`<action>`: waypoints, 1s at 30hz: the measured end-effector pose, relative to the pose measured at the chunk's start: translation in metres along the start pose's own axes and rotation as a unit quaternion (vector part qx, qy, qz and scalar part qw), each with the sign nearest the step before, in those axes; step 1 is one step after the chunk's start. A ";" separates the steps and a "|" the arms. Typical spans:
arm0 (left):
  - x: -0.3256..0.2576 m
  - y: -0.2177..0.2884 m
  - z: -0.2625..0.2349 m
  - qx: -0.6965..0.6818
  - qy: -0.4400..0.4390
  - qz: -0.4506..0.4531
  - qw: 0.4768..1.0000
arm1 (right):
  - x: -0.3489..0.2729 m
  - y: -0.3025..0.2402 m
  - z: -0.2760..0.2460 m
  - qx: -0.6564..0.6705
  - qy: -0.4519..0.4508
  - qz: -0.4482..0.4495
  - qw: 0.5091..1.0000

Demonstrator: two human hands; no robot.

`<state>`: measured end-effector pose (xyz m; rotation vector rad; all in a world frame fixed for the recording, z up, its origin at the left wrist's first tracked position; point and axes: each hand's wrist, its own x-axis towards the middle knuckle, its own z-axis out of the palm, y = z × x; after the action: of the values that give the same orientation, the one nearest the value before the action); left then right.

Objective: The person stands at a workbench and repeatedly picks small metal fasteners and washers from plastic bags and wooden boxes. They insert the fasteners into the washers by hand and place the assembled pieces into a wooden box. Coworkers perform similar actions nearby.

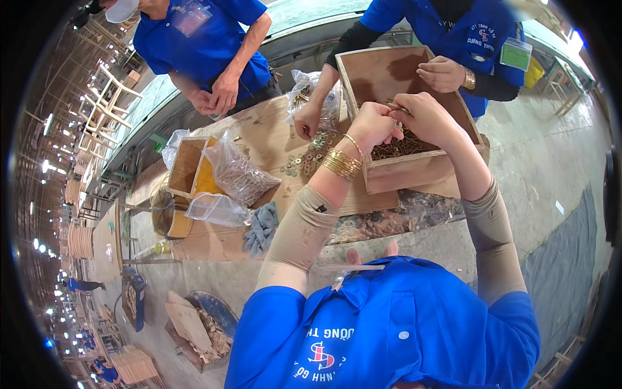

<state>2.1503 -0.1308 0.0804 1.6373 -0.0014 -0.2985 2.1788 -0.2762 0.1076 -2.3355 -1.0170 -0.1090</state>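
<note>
My left hand (374,124), with gold bangles at its wrist, is closed, its fingertips meeting those of my right hand (424,117). The right hand is closed in a pinch too. Whatever small thing they hold between them is too small to make out. Both hands are over the near left part of an open wooden box (405,176). Many thin brass-coloured bolts (389,150) lie in its bottom, partly hidden by my hands. Left of the box, flat washers (304,162) are scattered on the wooden tabletop (262,133).
A co-worker's hand (307,121) reaches to the washers; their other hand (442,74) is over the box. Another person's hands (217,97) meet at the far left. A clear bag of hardware (240,172), a small wooden box (188,162) and a grey glove (261,228) lie left.
</note>
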 end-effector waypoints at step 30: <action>-0.032 -0.078 -0.088 -0.428 0.197 0.136 0.871 | -0.029 -0.030 -0.002 0.443 0.034 0.143 0.885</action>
<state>2.1223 -0.0320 0.0156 0.7646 0.1851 0.2442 2.1379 -0.2794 0.1155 -1.5790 -0.4977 0.3272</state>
